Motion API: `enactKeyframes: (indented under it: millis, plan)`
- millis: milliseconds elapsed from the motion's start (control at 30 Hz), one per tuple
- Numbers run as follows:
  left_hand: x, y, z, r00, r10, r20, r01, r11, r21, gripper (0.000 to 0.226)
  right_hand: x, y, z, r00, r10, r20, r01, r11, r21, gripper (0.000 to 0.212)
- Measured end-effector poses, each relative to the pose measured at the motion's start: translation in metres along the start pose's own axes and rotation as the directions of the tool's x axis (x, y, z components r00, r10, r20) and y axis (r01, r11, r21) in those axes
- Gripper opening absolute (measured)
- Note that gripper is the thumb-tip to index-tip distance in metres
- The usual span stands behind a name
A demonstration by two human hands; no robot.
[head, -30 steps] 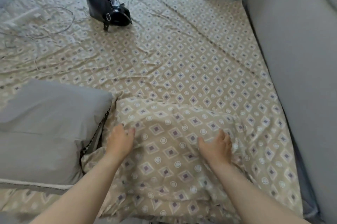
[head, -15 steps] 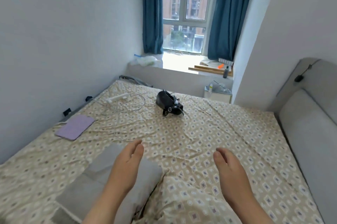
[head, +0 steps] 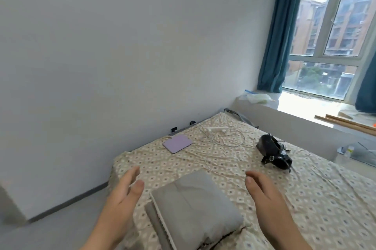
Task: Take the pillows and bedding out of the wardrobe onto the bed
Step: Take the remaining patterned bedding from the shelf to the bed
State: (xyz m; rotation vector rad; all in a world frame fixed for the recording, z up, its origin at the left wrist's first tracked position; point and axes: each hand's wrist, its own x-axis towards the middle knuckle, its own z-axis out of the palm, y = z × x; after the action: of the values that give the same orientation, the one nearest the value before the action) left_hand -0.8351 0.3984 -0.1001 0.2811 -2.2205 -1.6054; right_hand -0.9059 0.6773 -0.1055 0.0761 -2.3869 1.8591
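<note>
On the bed, a folded grey pillow lies between both hands. Left hand and right hand hover open, empty

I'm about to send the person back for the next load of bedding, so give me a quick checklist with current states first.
1. Left hand free: ok, open, holding nothing.
2. Right hand free: ok, open, holding nothing.
3. Grey pillow resting on the bed: ok, it lies flat near the corner.
4. Space on the bed for more: ok, the patterned sheet to the right of the pillow is bare.
5. Loose items out of the way: not ok, a black bag, a purple pad and a white cable lie further up the bed.
6. Wardrobe open and reachable: cannot tell, it is out of view.
</note>
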Motion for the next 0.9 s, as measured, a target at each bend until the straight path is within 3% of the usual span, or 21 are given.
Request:
enactKeyframes:
  millis: [100,233,433,667,800,900]
  plan:
    - [-0.032,0.0,-0.038,0.982,-0.042,-0.186,0.039,0.999,-0.021,0.027,-0.005,-0.016,0.024,0.991,-0.026,0.131,0.019,0.998,0.058,0.012]
    - [-0.073,0.007,-0.098,0.934,-0.052,-0.354,0.074,0.996,0.049,0.043,-0.021,-0.045,0.08,0.94,-0.13,0.315,0.1,0.989,0.108,0.011]
    - [-0.144,0.038,-0.196,0.797,-0.054,-0.601,0.098,0.994,0.041,0.061,-0.069,-0.107,0.193,0.756,-0.325,0.568,0.26,0.946,0.195,0.01]
    - [-0.221,0.039,-0.322,0.545,-0.005,-0.839,0.123,0.99,0.074,0.067,-0.16,-0.169,0.337,0.494,-0.415,0.764,0.336,0.901,0.272,0.016]
    - [-0.265,0.035,-0.396,0.365,0.033,-0.93,0.109,0.991,0.078,0.046,-0.221,-0.209,0.409,0.319,-0.428,0.845,0.389,0.873,0.296,0.032]
    - [-0.299,0.034,-0.447,0.249,0.068,-0.966,0.148,0.983,0.108,0.043,-0.266,-0.237,0.459,0.201,-0.444,0.873,0.395,0.853,0.342,0.029]
